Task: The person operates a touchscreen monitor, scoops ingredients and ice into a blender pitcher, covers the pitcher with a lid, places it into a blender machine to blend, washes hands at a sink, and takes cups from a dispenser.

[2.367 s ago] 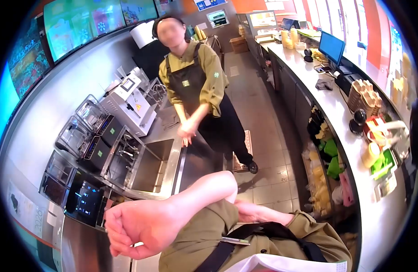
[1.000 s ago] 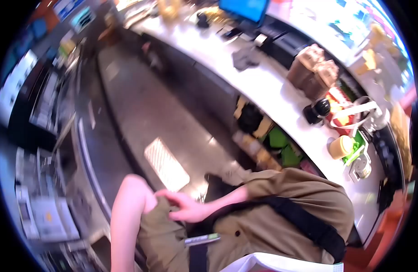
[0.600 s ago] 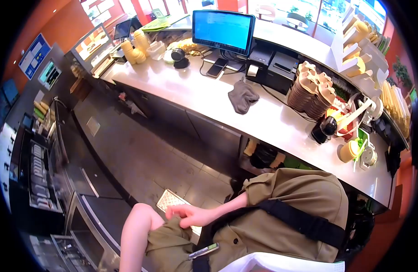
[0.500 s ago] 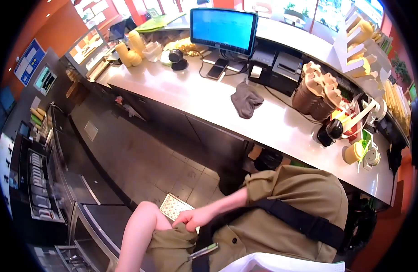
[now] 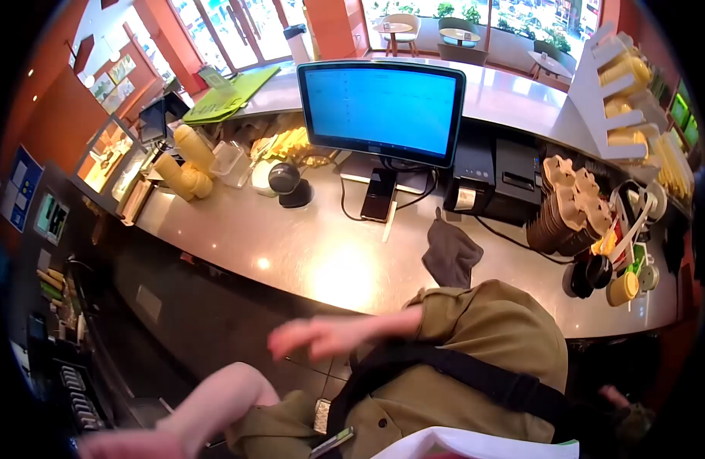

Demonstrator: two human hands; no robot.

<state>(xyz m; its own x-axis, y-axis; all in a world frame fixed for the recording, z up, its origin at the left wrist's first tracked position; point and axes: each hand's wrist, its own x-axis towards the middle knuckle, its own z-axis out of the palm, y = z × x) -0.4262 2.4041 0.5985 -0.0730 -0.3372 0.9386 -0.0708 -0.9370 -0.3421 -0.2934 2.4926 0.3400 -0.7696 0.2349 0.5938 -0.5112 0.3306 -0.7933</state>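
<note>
My right hand (image 5: 314,336) hangs in the air over the dark floor, in front of the olive shirt (image 5: 475,344) that I wear. Its loosely stretched fingers are blurred, and nothing shows in them. At the bottom left edge is my left hand (image 5: 130,444), smeared by motion and partly cut off, so its fingers cannot be made out. Neither hand touches the counter (image 5: 253,245). Closest to my right sleeve on the counter lies a crumpled grey cloth (image 5: 452,252). A black strap (image 5: 460,367) crosses the shirt, and a pen (image 5: 333,442) is clipped to it low on the left.
A lit monitor (image 5: 379,107) stands on the counter, with a phone (image 5: 379,195) before it and a receipt printer (image 5: 471,180) beside it. Stacked cardboard cup carriers (image 5: 571,206) are at right, yellow cups (image 5: 188,172) at left. Another person's hand (image 5: 614,395) shows at lower right.
My right hand has come off my left sleeve and risen toward the counter. My left hand has entered view at the bottom left. The view has turned, bringing the monitor and counter closer.
</note>
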